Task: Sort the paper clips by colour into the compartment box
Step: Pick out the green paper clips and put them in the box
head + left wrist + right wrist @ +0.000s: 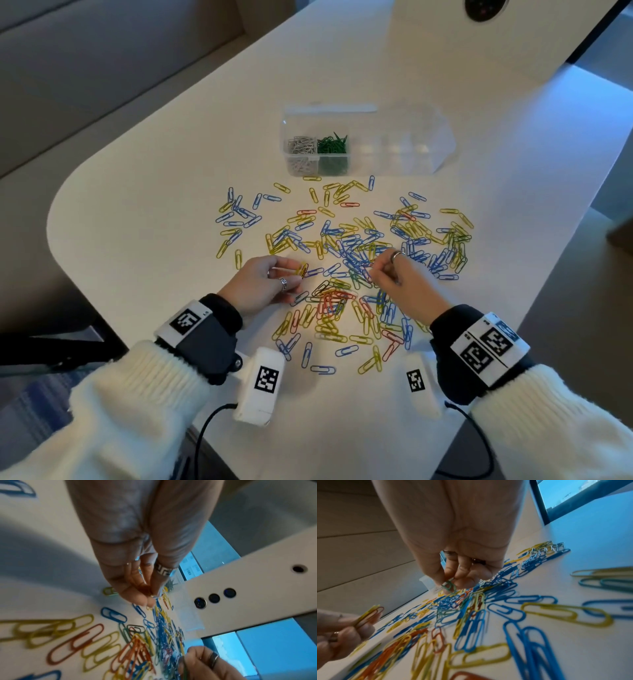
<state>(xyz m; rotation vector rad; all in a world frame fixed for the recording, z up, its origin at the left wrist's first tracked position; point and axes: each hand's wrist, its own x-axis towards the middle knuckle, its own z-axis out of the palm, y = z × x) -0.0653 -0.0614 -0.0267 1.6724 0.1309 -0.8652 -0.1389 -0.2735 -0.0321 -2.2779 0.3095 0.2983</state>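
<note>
Blue, yellow and red paper clips point(346, 253) lie scattered over the white table point(154, 178). A clear compartment box point(366, 144) stands behind them, with silver clips point(301, 145) in its far-left cell and green clips point(332, 145) in the cell beside it. My left hand point(294, 274) pinches yellow and red clips point(303, 269) point(370, 614) just above the near-left side of the pile. My right hand point(375, 269) point(449, 586) pinches a green clip point(448, 586) over the pile's middle.
The box's right cells hold nothing I can see. The table's rounded edge runs along the left, with a sofa point(102, 61) beyond it. A round black fitting point(484, 8) sits in the table at the far end. Wrist camera units point(260, 383) lie near the front edge.
</note>
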